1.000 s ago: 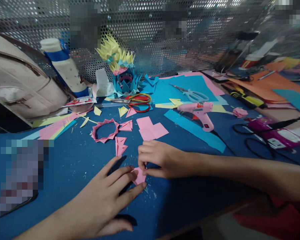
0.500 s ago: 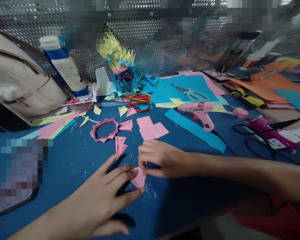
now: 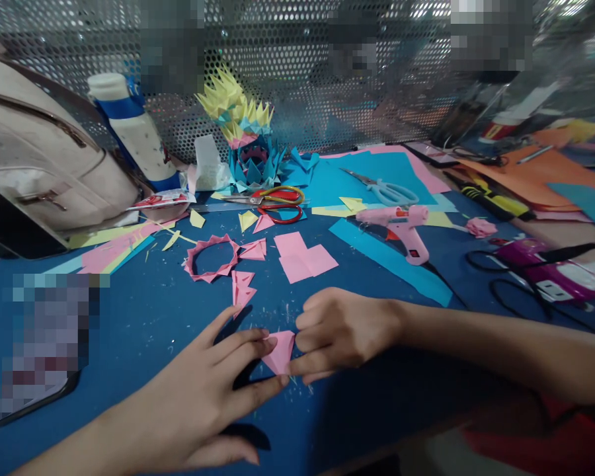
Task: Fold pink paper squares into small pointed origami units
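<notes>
We locate the workpiece, a folded pink paper piece (image 3: 280, 354), at the lower centre of the frame, flat on the blue counter (image 3: 149, 330). Its wide edge faces up the frame and its point faces down.

Left hand (image 3: 203, 380): we hold this grip spread, palm down, entering from the lower left. The middle fingertip rests on the upper left of the workpiece; the index fingertip lies at its lower point. The little fingertip reaches the lower end of a small stack of folded pink triangles (image 3: 242, 291).

Right hand (image 3: 344, 330): we bring this grip in from the right with the fingers curled inward. One fingertip lies at the lower right edge of the workpiece. We cannot tell whether thumb and finger pinch the paper.

Adjacent parts: above the left hand we find a pink zigzag paper ring (image 3: 191, 263), with a folded pink piece (image 3: 254, 250) just beside its right side. Overlapping pink paper squares (image 3: 302, 259) lie at the centre of the frame, above the right hand.

Tools: we note a pink hot glue gun (image 3: 411, 235) right of centre, on its side, near a blue paper strip (image 3: 391, 268). Scissors with red and yellow handles (image 3: 291, 192) lie above centre; light-blue-handled scissors (image 3: 391, 192) lie on a blue paper sheet (image 3: 327, 178) to their right. A spiky yellow and blue paper model (image 3: 252, 125) stands at upper centre, left of the blue sheet.
</notes>
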`<state>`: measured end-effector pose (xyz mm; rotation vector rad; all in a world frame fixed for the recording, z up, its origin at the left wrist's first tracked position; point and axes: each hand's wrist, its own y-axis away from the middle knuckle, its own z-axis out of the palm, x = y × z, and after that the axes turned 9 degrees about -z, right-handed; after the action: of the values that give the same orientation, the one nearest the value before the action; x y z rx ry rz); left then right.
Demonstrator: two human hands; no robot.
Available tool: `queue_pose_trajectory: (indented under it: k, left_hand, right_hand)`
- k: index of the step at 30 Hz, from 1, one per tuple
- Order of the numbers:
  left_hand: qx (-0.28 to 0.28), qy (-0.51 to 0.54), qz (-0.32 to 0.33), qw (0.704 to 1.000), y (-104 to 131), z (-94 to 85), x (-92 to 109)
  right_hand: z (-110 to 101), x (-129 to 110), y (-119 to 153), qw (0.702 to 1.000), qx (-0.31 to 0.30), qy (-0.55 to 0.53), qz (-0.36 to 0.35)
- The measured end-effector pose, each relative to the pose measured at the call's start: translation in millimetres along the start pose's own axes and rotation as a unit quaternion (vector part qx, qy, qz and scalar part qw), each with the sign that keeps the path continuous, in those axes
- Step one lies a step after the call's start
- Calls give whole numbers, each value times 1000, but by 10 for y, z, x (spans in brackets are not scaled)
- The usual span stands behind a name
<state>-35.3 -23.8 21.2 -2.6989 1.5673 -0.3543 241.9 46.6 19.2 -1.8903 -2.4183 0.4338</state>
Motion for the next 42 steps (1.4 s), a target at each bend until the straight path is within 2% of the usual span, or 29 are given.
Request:
queue_pose_trajectory:
  k: [4,12,19,23,28,32,38,42]
  left_hand:
    - [-6,6,0,1000,9,6,-6]
    - [-37,-5,4,999,-5,-26,-18]
    - [-16,11,-3,1000,17,-2,-10]
    - [-12,11,-2,1000,21,15,-9]
    - [4,1,4,1000,22,53,-18]
    - [25,-23,18,999,11,75,-29]
    - [26,-49,27,998,-6,57,-20]
    - [22,-50,22,998,-8,59,-18]
  right_hand:
    - [18,10,-2,998,-36,-42,21]
    - [-25,84,89,999,22,-6,26]
    - [-112,165,150,998,9,1,65]
    - [-114,115,113,997,3,60,41]
    - [-86,39,22,984,6,178,-26]
    - [-53,31,-28,981,-1,191,-20]
    - [15,76,-70,992,-13,123,34]
    - [59,95,-91,992,37,-31,118]
